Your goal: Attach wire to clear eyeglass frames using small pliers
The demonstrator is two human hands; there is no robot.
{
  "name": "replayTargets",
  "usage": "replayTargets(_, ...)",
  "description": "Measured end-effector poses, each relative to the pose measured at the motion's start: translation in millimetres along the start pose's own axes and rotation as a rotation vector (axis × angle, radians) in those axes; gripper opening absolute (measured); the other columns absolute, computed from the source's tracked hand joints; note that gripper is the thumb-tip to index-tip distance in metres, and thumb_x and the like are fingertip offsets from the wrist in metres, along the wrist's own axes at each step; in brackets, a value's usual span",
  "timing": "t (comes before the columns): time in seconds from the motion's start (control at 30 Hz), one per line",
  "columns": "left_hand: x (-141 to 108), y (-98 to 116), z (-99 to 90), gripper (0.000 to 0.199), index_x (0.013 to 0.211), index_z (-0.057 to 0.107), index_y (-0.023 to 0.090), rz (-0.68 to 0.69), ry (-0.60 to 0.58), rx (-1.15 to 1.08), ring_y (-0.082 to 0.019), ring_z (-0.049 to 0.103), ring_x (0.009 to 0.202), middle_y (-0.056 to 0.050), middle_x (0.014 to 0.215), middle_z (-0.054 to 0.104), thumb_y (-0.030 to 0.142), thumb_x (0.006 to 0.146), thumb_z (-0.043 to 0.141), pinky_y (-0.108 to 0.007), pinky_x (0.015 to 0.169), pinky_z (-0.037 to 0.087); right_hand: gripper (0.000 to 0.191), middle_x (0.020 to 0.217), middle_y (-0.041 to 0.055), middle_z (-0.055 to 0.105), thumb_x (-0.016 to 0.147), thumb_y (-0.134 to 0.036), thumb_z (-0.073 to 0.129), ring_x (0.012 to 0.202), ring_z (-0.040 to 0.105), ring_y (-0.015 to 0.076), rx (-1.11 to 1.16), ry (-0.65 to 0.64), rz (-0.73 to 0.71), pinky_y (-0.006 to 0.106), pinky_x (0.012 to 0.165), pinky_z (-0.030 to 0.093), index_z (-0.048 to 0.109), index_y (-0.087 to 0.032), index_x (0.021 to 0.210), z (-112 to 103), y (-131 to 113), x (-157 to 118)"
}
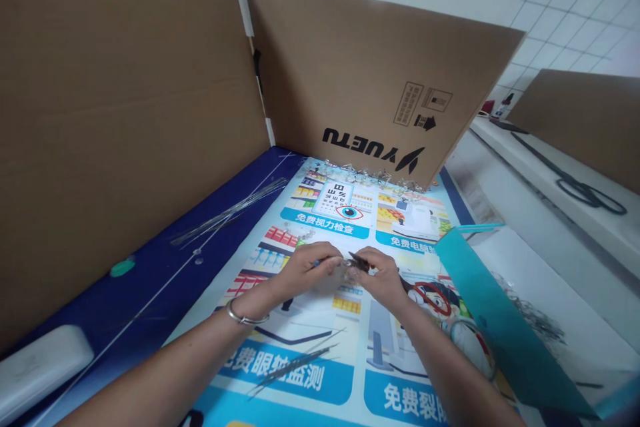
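My left hand [311, 268] is closed in a pinch on a small shiny wire piece [346, 263], mostly covered by the fingertips. My right hand [381, 272] is wrapped round a dark tool that looks like small pliers [358, 260]. The tool's jaws meet the wire piece between both hands, above the printed poster. Below the hands lies a loose bundle of thin wires [295, 368]. Farther left on the blue surface rests another bundle of straight wires [233, 210].
Tall cardboard panels [380, 80] stand behind and at the left. Small clear and wire pieces [375, 175] line the back panel's foot. At the right, a teal-edged box [515, 327] holds tangled wire pieces [537, 317]. A white case [45, 367] lies front left; scissors [590, 193] lie on a ledge.
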State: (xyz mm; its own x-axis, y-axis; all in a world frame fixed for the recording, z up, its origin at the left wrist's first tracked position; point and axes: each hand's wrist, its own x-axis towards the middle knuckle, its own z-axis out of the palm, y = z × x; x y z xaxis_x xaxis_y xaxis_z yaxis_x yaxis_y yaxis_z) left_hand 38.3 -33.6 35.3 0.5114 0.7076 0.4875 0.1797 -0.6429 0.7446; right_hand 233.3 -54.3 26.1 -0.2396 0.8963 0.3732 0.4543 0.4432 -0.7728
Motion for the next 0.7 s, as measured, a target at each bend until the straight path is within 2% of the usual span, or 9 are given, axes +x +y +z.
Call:
replayTargets(0.17, 2, -1, 2.7, 0.014, 0.076, 0.059, 0.013, -0.051, 0.106, -0.118, -0.012, 0.054, 0.069, -0.005, 0.074, 0.058, 0.022, 0.082, 0.051, -0.024, 0.064, 0.045, 0.010, 0.068, 0.0007, 0.055, 0.070, -0.027, 0.063, 0.061, 0.047, 0.0113, 0.039, -0.089, 0.021, 0.023, 0.056, 0.038, 0.062, -0.018, 0.072, -6, -1, 0)
replayTargets(0.23, 3, -3, -0.6, 0.014, 0.073, 0.059, 0.013, -0.058, 0.109, -0.144, -0.012, 0.055, 0.073, -0.006, 0.076, 0.058, 0.023, 0.080, 0.054, -0.026, 0.067, 0.046, 0.013, 0.068, 0.0006, 0.055, 0.069, -0.030, 0.065, 0.060, 0.046, 0.0110, 0.051, -0.099, 0.043, 0.022, 0.055, 0.037, 0.061, -0.017, 0.071, -7, 1, 0)
replayTargets(0.3, 6, -6, -7.6, 0.012, 0.075, 0.061, 0.013, -0.060, 0.046, -0.174, -0.013, 0.055, 0.075, -0.006, 0.078, 0.059, 0.024, 0.078, 0.057, -0.028, 0.071, 0.046, 0.015, 0.066, -0.0001, 0.054, 0.069, -0.031, 0.065, 0.059, 0.045, 0.0104, 0.057, -0.092, 0.084, 0.022, 0.053, 0.037, 0.061, -0.017, 0.070, -7, 4, 0)
replayTargets(0.4, 9, -11, -19.9, 0.015, 0.083, 0.062, 0.014, -0.057, -0.116, -0.230, -0.014, 0.056, 0.078, -0.007, 0.083, 0.060, 0.027, 0.076, 0.059, -0.029, 0.073, 0.047, 0.016, 0.063, -0.0011, 0.052, 0.070, -0.032, 0.064, 0.057, 0.043, 0.0098, 0.064, -0.082, 0.144, 0.021, 0.052, 0.035, 0.061, -0.016, 0.071, -6, 6, 1)
replayTargets(0.47, 10, -14, -24.5, 0.016, 0.084, 0.063, 0.015, -0.040, -0.158, -0.237, -0.015, 0.056, 0.082, -0.007, 0.085, 0.061, 0.027, 0.078, 0.057, -0.031, 0.076, 0.046, 0.016, 0.064, -0.0012, 0.052, 0.070, -0.032, 0.063, 0.057, 0.043, 0.0098, 0.065, -0.085, 0.158, 0.021, 0.052, 0.035, 0.061, -0.017, 0.071, -5, 7, 1)
replayTargets(0.57, 8, -16, -22.2, 0.018, 0.083, 0.064, 0.015, -0.043, -0.094, -0.240, -0.015, 0.056, 0.083, -0.008, 0.086, 0.060, 0.029, 0.081, 0.052, -0.031, 0.077, 0.045, 0.016, 0.064, -0.0014, 0.052, 0.070, -0.033, 0.063, 0.057, 0.043, 0.0096, 0.054, -0.109, 0.148, 0.020, 0.052, 0.035, 0.062, -0.017, 0.072, -4, 6, 1)
replayTargets(0.7, 3, -13, -10.3, 0.021, 0.077, 0.061, 0.014, -0.168, 0.002, -0.242, -0.011, 0.053, 0.067, -0.003, 0.074, 0.057, 0.030, 0.083, 0.049, -0.025, 0.063, 0.044, 0.015, 0.065, -0.0013, 0.053, 0.070, -0.032, 0.063, 0.058, 0.045, 0.0096, 0.046, -0.129, 0.120, 0.020, 0.052, 0.034, 0.063, -0.018, 0.073, -2, 5, 0)
